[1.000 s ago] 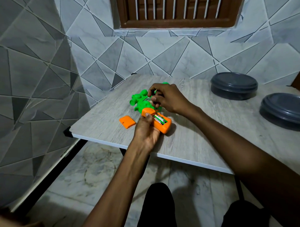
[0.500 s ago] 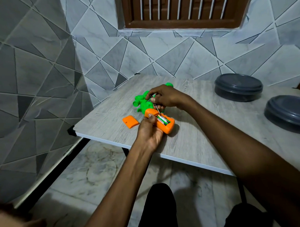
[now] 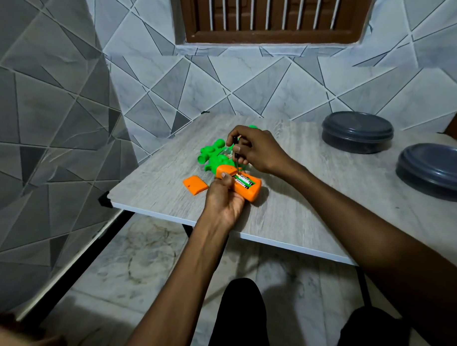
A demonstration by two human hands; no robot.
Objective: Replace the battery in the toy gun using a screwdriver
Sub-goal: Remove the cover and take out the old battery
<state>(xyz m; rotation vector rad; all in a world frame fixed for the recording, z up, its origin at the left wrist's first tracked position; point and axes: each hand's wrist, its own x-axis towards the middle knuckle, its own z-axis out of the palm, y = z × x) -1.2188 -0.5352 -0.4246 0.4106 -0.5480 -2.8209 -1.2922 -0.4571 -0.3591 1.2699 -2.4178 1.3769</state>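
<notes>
A: How is the toy gun (image 3: 252, 192) seen, and where is it placed?

B: It is laid flat on the surface (image 3: 312, 201), close to the left edge and nearer the front-left corner than the back. A bright green body is shown at the far end and an orange handle at the near end. The battery compartment in the handle is uncovered, and green and black batteries (image 3: 244, 180) are seen inside it. The orange cover (image 3: 195, 184) is laid just beside the handle, towards the left edge.

A: What is held by the left grip (image 3: 225, 198)?

B: The orange handle is clasped from the front edge side. The fingers are curled round it and the thumb is pressed beside the open compartment.

A: And the right grip (image 3: 256, 150)?

B: It is closed narrowly on the screwdriver (image 3: 237, 160), whose dark handle is pinched between thumb and fingers. The thin shaft is pointed down at the far end of the compartment. Whether the tip is touching a battery cannot be told.

A: Is anything else carried?

B: Two dark grey lidded containers (image 3: 357, 132) are set towards the back-right corner, well apart from the gun.
</notes>
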